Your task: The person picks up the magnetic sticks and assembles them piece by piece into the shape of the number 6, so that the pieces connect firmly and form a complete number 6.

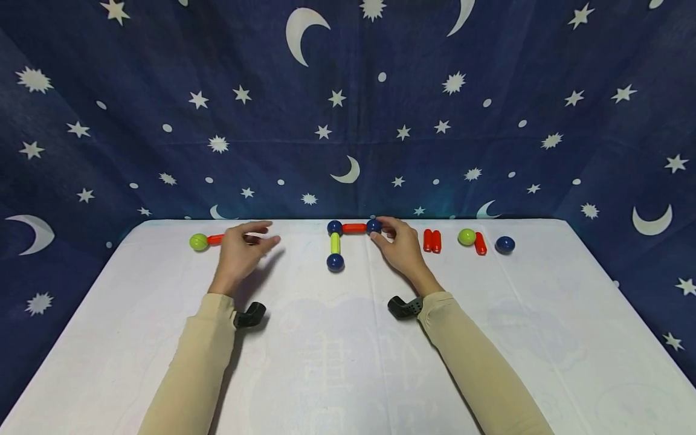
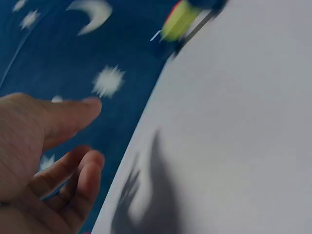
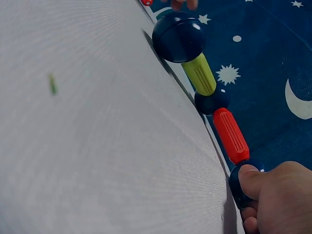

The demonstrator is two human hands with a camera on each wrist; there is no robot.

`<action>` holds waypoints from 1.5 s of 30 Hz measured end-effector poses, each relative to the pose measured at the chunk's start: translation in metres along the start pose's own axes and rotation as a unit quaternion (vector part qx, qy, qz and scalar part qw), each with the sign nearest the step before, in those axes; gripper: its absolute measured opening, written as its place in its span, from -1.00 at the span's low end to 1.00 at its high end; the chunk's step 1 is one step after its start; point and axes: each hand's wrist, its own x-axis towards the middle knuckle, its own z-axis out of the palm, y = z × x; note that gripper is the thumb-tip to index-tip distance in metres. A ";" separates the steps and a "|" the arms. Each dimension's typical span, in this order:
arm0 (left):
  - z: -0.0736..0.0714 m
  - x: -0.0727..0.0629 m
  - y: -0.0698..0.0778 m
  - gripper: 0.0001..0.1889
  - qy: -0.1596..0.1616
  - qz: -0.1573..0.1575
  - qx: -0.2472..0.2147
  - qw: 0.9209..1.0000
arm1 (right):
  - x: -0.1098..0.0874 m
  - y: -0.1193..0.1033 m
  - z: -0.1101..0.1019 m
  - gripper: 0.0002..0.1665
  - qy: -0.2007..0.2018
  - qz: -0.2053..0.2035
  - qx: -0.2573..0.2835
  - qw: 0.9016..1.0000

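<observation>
Three dark blue balls, a red rod (image 1: pixel 354 228) and a yellow-green rod (image 1: pixel 335 243) are joined in an L shape on the table. My right hand (image 1: pixel 401 244) pinches the ball at the red rod's right end (image 3: pixel 234 185), thumb on top and fingers curled under it. The yellow-green rod runs from the corner ball (image 1: pixel 334 227) toward me, to the front ball (image 1: pixel 335 263). My left hand (image 1: pixel 241 251) holds nothing, its thumb and fingers spread apart. It partly hides a red rod (image 1: pixel 215 240) joined to a green ball (image 1: pixel 199 242).
On the right of the white table (image 1: pixel 348 338) lie two red rods (image 1: pixel 432 241) side by side, a green ball (image 1: pixel 466 237) beside a red rod (image 1: pixel 480 244), and a loose blue ball (image 1: pixel 505 244). A starry blue cloth (image 1: pixel 348 109) hangs behind the table's far edge.
</observation>
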 end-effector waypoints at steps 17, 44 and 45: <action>-0.054 -0.003 -0.044 -0.51 0.095 -0.109 0.067 0.987 | -0.001 0.000 0.000 -0.51 0.000 0.003 -0.001 1.000; -0.048 -0.002 -0.053 -0.69 0.091 -0.076 0.122 0.985 | 0.000 0.000 0.000 -0.52 0.001 0.003 -0.006 1.000; -0.048 -0.002 -0.052 -0.69 0.090 -0.078 0.120 0.986 | 0.000 0.000 0.000 -0.52 0.001 0.003 -0.006 1.000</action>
